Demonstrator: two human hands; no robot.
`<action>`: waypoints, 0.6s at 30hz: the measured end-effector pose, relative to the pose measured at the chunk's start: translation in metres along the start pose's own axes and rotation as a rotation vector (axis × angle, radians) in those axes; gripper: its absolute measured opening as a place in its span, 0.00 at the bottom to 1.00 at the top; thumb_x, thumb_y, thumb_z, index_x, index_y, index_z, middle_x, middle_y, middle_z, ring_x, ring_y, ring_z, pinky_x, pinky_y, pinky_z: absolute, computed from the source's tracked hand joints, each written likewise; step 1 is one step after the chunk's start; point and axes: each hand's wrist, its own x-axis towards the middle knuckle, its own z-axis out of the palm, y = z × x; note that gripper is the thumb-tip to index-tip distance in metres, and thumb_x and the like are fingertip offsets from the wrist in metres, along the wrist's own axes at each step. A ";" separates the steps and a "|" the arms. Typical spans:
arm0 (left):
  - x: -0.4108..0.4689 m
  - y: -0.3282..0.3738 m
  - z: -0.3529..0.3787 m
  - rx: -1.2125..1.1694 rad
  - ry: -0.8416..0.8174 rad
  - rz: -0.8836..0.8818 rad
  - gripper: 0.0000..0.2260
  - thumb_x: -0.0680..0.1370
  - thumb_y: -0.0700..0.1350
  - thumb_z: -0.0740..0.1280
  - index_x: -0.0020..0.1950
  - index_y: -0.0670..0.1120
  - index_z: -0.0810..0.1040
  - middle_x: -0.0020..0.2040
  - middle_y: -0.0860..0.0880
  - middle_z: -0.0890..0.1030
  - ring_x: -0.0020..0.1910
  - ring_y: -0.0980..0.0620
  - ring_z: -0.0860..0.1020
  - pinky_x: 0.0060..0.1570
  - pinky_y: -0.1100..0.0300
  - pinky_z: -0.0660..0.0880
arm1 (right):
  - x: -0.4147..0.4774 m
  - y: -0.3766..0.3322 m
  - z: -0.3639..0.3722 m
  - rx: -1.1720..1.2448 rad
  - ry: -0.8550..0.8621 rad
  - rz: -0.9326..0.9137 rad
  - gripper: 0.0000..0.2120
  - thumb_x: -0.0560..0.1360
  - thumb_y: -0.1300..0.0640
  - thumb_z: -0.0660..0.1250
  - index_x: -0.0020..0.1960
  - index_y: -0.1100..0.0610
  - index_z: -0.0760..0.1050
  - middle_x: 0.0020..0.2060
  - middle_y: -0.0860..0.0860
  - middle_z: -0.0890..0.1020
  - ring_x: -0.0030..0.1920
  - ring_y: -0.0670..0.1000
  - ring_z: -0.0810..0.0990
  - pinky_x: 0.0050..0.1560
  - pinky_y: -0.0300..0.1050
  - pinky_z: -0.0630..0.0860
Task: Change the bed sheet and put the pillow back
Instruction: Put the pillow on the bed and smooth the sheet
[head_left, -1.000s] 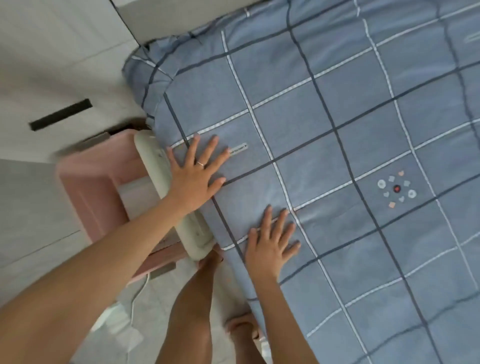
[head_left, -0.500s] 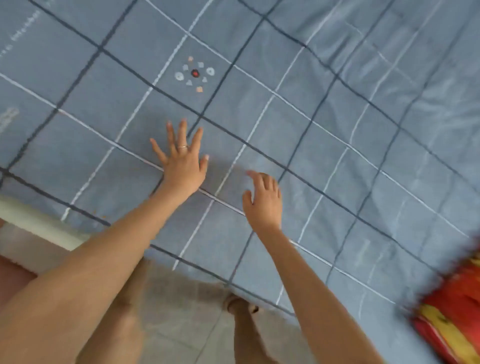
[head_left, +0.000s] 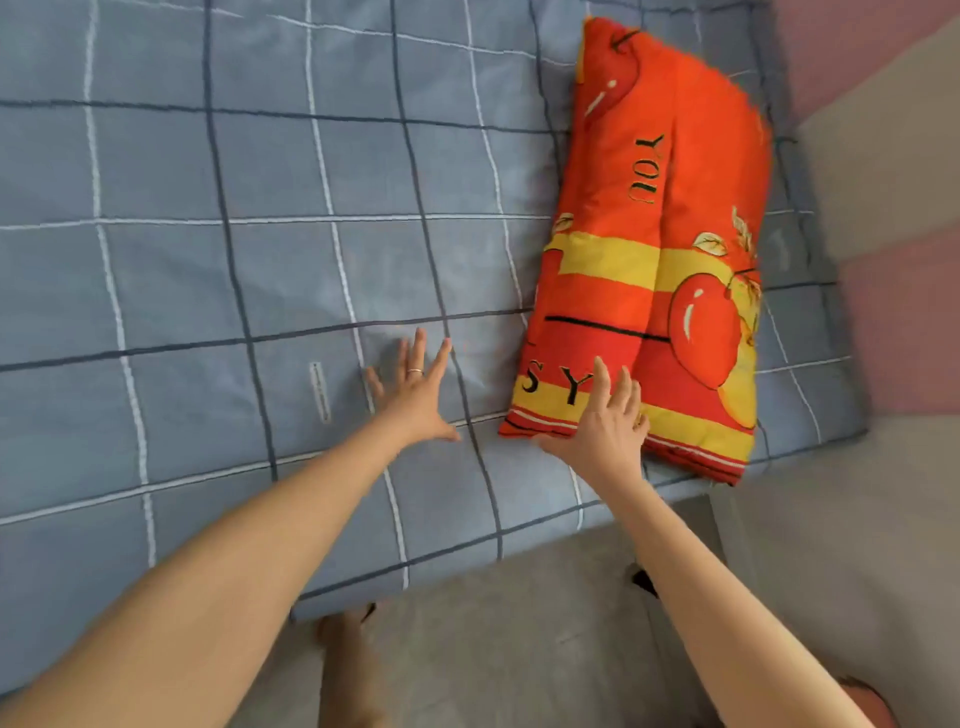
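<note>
The red and yellow apple pillow (head_left: 660, 249) is lying on the blue checked bed sheet (head_left: 234, 270), at its right end. The right hand (head_left: 605, 431) is touching the pillow's near end with straight, open fingers. The left hand (head_left: 415, 400) is lying flat on the sheet just beside the pillow, fingers spread wide, wearing a ring (head_left: 415, 370). The grey floor (head_left: 519, 634) is showing below the sheet's near edge

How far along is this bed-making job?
Done: the blue sheet lies spread flat. In hand: the right hand, fingers straight, meets the near end of the pillow; the left hand is open over the sheet. Left: probably settling the pillow in place.
</note>
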 end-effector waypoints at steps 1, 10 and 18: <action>0.010 0.015 0.005 0.083 -0.058 0.022 0.62 0.61 0.64 0.76 0.75 0.55 0.30 0.73 0.47 0.25 0.73 0.45 0.28 0.64 0.27 0.41 | 0.011 0.018 0.000 -0.028 -0.092 0.087 0.59 0.63 0.41 0.77 0.77 0.50 0.38 0.77 0.58 0.43 0.76 0.61 0.46 0.69 0.66 0.56; 0.047 0.029 0.050 0.378 -0.159 -0.109 0.69 0.51 0.76 0.70 0.63 0.53 0.16 0.61 0.45 0.14 0.59 0.44 0.15 0.51 0.29 0.27 | 0.076 0.070 0.053 -0.091 0.299 0.029 0.20 0.64 0.67 0.68 0.56 0.60 0.75 0.51 0.56 0.79 0.51 0.60 0.78 0.49 0.52 0.70; 0.000 0.049 -0.022 -0.279 -0.026 -0.028 0.28 0.76 0.47 0.69 0.72 0.38 0.66 0.73 0.38 0.64 0.74 0.40 0.61 0.62 0.52 0.63 | 0.045 0.051 -0.119 0.630 0.358 0.204 0.14 0.69 0.64 0.64 0.52 0.54 0.81 0.47 0.57 0.83 0.51 0.60 0.80 0.41 0.44 0.69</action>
